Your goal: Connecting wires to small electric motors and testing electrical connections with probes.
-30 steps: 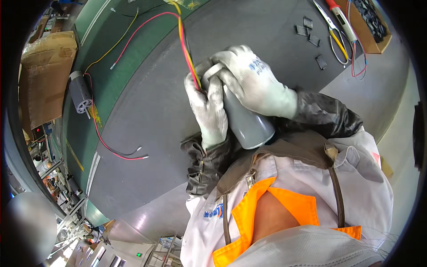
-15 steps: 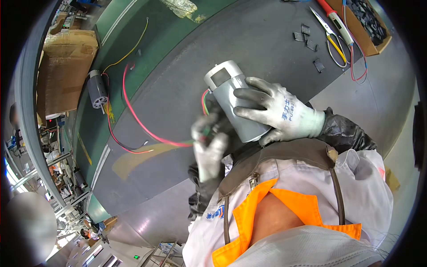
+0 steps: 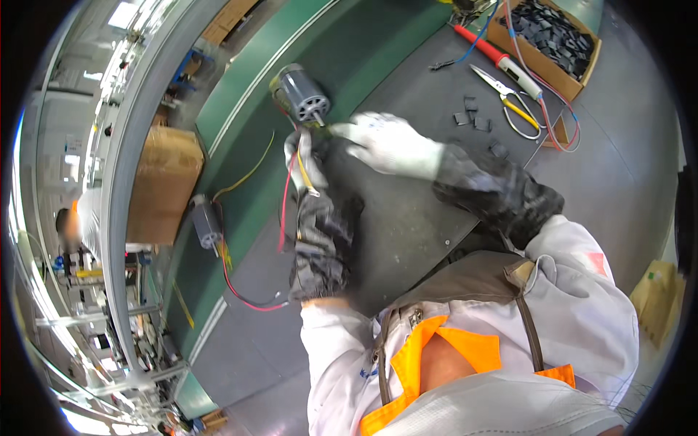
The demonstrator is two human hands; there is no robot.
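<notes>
On the green belt at the far side lies a grey cylindrical motor (image 3: 302, 94), its vented end and shaft turned toward me. My left hand (image 3: 302, 156), in a white and grey glove, is closed around wires just below the shaft. From it hang a red wire (image 3: 283, 218) and a short yellow wire (image 3: 305, 174) with a bare terminal. Just right of the shaft is my right hand (image 3: 396, 142), slightly blurred, with fingers stretched toward the motor and thumb apart. Nothing shows in its grasp. The left fingertips are partly hidden.
A second motor (image 3: 206, 221) with trailing wires lies on the belt at left. A cardboard carton (image 3: 163, 185) stands beyond it. At right are scissors (image 3: 512, 102), a red-handled tool (image 3: 502, 62), small black clips (image 3: 480, 123) and a box (image 3: 582, 80) filled with similar black pieces.
Both hands have moved away from my body toward the belt. The large silver motor is no longer against my lap; a motor now lies at the belt by my hands. The view has shifted.
</notes>
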